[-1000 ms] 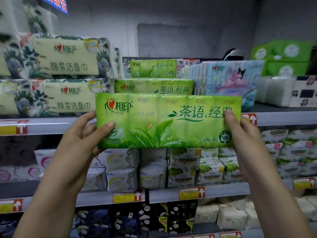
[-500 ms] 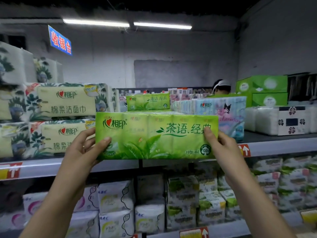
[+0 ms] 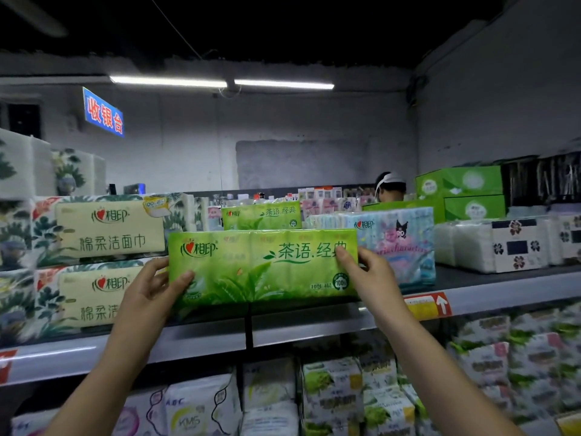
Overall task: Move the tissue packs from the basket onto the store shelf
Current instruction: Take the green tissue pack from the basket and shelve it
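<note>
A long green tissue pack [image 3: 262, 265] stands upright on its long edge at the front of the top shelf [image 3: 314, 328]. My left hand [image 3: 154, 291] grips its left end, thumb on the front face. At the pack's right end my right hand [image 3: 367, 275] holds it the same way, thumb over the print. Behind it stands another green pack [image 3: 262, 214] of the same kind. The basket is out of sight.
Cream floral tissue packs [image 3: 103, 259] are stacked on the shelf to the left. A pastel cartoon pack [image 3: 396, 243] and white packs [image 3: 500, 243] sit to the right, green boxes [image 3: 462, 193] behind. A person [image 3: 390, 187] stands beyond the shelf. Lower shelves hold more packs.
Both hands have carried the green pack up and forward onto the top shelf, in front of the other green packs. The camera has tilted upward.
</note>
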### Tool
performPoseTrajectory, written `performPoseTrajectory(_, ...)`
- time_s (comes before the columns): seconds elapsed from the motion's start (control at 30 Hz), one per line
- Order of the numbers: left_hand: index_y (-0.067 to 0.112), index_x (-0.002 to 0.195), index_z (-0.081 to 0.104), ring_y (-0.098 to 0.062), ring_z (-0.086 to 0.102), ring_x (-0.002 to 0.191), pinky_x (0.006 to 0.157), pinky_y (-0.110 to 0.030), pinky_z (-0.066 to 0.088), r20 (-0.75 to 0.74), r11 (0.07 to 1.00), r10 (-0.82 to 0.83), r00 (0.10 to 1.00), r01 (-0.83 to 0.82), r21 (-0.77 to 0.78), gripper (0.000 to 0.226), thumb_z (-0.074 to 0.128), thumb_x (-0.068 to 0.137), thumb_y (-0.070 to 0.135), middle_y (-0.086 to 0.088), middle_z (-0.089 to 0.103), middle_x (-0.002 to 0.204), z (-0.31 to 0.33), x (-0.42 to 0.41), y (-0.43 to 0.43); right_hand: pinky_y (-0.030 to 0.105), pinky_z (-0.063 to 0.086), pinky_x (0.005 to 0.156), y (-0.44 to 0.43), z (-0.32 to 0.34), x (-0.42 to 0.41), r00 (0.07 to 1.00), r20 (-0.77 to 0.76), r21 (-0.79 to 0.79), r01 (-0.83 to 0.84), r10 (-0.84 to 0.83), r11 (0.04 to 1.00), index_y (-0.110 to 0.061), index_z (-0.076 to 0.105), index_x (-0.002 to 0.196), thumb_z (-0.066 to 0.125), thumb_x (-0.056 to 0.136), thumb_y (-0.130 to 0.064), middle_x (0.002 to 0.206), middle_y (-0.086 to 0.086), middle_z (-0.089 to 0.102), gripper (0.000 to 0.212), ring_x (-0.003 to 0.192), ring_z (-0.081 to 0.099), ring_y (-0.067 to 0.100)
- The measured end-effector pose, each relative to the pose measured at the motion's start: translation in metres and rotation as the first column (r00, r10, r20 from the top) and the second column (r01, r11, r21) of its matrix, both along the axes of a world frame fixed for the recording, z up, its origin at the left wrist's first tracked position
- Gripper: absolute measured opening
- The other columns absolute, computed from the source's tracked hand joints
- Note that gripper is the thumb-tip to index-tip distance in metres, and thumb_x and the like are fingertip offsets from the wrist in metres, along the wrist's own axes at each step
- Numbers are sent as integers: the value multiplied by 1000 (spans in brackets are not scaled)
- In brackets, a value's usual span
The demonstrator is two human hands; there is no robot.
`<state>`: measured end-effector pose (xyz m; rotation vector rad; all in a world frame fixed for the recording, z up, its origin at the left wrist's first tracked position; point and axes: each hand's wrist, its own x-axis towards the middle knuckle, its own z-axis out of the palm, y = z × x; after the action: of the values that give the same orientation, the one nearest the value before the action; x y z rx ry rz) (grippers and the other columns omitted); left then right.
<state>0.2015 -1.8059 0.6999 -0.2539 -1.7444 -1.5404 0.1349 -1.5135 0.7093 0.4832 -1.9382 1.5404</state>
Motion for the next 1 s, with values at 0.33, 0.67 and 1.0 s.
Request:
performPoseTrajectory(0.33, 35, 102, 59, -18, 62, 107, 83, -19, 55, -71, 996, 36, 997, -41, -73, 26, 62, 82, 20, 4, 67, 109, -21, -16, -3, 24, 33, 96, -11, -17, -5, 998, 42, -27, 42, -41, 999, -14, 42, 139, 51, 85, -52, 143, 4, 46, 67, 130, 42, 20)
performPoseTrajectory(0.67, 49, 99, 50, -17, 56, 89, 76, -32, 42, -185, 884, 327, 927, -369, -288, 30, 63, 86, 25, 4, 63, 98, -24, -16, 8, 23, 35, 88, -26, -20, -4, 996, 59, -63, 76, -72, 995, -18, 35, 134, 49, 93, -40, 145, 7, 42, 49, 124, 45, 18)
performPoseTrajectory(1.0, 2, 104, 67, -17, 45, 71, 57, -20, 29, -235, 725, 499, 834, -551, -413, 28, 69, 83, 20, -5, 52, 82, -23, -29, -6, 22, 32, 95, -35, -17, -1, 983, 62, -17, 173, -172, 985, -17, 31, 145, 45, 96, -40, 145, 1, 43, 56, 133, 38, 19)
